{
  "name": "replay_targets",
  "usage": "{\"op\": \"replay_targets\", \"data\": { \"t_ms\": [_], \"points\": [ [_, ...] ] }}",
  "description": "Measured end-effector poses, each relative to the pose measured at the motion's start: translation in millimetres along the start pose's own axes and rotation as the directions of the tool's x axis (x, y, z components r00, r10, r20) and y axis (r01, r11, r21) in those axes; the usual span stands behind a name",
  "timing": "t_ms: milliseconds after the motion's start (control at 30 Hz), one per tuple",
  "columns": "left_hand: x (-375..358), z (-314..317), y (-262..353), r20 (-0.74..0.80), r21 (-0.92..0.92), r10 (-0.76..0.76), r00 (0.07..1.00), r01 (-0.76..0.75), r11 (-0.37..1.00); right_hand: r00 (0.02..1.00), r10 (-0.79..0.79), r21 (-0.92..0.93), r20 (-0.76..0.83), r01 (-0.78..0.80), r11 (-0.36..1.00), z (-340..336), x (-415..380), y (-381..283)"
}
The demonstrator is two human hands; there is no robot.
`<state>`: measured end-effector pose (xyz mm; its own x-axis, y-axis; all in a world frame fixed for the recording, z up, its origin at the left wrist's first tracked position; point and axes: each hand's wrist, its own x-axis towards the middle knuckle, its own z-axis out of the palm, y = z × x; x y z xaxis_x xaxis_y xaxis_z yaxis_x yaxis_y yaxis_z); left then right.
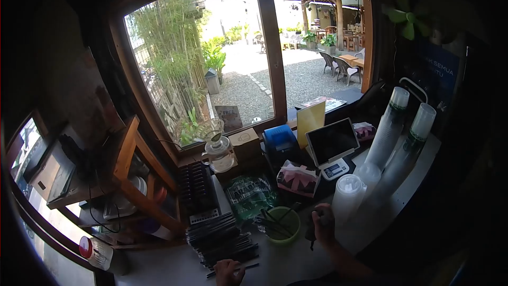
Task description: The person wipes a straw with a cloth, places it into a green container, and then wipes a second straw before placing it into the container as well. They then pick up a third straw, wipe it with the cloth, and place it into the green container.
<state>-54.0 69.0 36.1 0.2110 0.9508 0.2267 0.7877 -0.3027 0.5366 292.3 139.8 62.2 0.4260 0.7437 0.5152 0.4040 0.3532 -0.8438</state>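
Note:
My left hand (pixel 228 273) is at the bottom edge of the view, its fingers closed around a thin, straw-like stick lying across the counter. Just beyond it is a pile of dark straws (pixel 219 238), which look wrapped. My right hand (pixel 324 228) is raised over the counter, wrapped around a small dark object (pixel 312 235) whose kind I cannot make out. Between the hands stands a light green bowl (pixel 288 239) with several dark straws leaning in it. A green plastic bag (pixel 248 197) with large lettering lies behind the bowl.
Stacked clear cups (pixel 389 127) and a white lidded pitcher (pixel 349 196) stand to the right. A tablet on a stand (pixel 332 140), a pink-and-black box (pixel 297 177) and a glass coffee maker (pixel 219 153) line the window side. A wooden shelf (pixel 127 164) is at left.

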Motion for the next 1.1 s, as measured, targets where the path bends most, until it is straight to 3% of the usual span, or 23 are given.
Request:
{"op": "replay_targets", "data": {
  "t_ms": [33,67,133,167,267,300,400,433,533,600,767,867,967,1100],
  "points": [
    [-6,8,-5,0.028,0.034,-0.032,0.999,0.031,0.999,0.997,-0.070,-0.024,0.022,0.070,0.997,1,16,-13],
    [-9,12,-6,0.036,0.063,-0.026,0.999,0.023,0.998,0.965,-0.261,-0.102,0.022,0.261,0.960,2,36,-27],
    [-13,16,-7,0.055,0.125,-0.013,0.998,0.006,0.992,0.956,-0.285,-0.143,-0.063,0.274,0.951,9,65,-38],
    [-13,16,-7,0.071,0.119,-0.029,0.997,0.021,0.993,0.983,-0.175,-0.062,-0.052,0.171,0.983,10,78,-39],
    [-12,17,-12,0.088,0.085,-0.057,0.994,0.050,0.995,0.987,-0.103,-0.344,0.127,0.141,0.928,19,106,-19],
    [-10,19,-12,0.032,0.073,-0.064,0.997,0.062,0.995,0.990,-0.040,-0.316,0.132,0.080,0.946,22,104,-31],
    [-8,18,-17,0.036,0.055,-0.044,0.998,0.042,0.998,0.974,-0.069,-0.264,0.217,0.127,0.956,21,101,-16],
    [-8,16,-15,0.033,0.063,-0.047,0.998,0.045,0.997,0.980,-0.095,-0.216,0.173,0.132,0.967,24,98,-16],
    [-7,4,-11,0.024,0.102,0.001,1.000,-0.003,0.995,0.963,-0.086,-0.359,0.257,0.178,0.916,20,103,-14],
    [-5,15,-27,-0.008,0.143,0.107,0.994,-0.105,0.984,0.972,-0.085,-0.335,0.221,0.157,0.929,21,100,-17],
    [-6,19,-36,0.014,0.100,0.060,0.998,-0.061,0.993,0.976,-0.098,-0.378,0.196,0.167,0.911,21,97,-22],
    [-7,8,-27,0.021,0.081,0.047,0.999,-0.048,0.996,0.982,-0.183,-0.279,0.056,0.191,0.941,21,80,-38],
    [-9,12,-28,0.011,0.121,-0.011,1.000,0.010,0.993,0.973,-0.230,-0.176,0.031,0.232,0.957,13,49,-27],
    [-5,19,-18,-0.078,0.112,-0.011,0.997,0.020,0.994,0.996,-0.034,-0.092,-0.077,0.027,0.995,12,-26,2]
  ]
}}
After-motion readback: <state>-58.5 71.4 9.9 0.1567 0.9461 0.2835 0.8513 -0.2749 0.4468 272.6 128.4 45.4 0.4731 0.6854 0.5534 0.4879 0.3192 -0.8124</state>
